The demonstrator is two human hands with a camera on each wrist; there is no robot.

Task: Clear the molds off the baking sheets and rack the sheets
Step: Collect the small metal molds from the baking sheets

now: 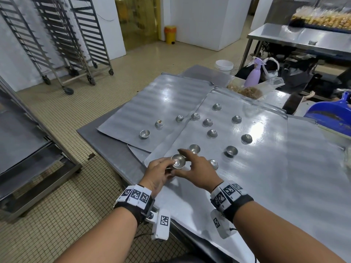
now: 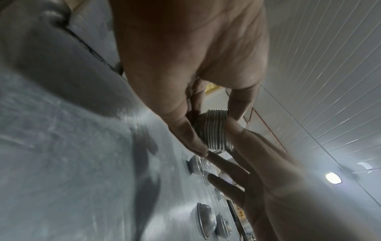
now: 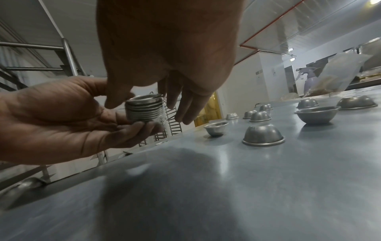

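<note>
At lower centre of the head view, the left hand (image 1: 158,172) curls its fingers round a nested stack of molds (image 1: 178,160), held above the near baking sheet (image 1: 266,168). The right hand (image 1: 197,168) hovers just beside it, fingers loose and empty (thumb at the stack's rim). Loose molds (image 1: 231,150) dot the sheet.

The scene is viewed by the head camera from above, looking forward and down over the baking sheets (image 1: 266,168), with both forearms entering from the lower edge. The left wrist view is taken from very close beneath the left hand (image 2: 185,57), rolled sideways. The right wrist view is set low over the sheet, facing along the right hand (image 3: 169,48). The stack of molds (image 3: 143,109) is shared by all three.
</note>
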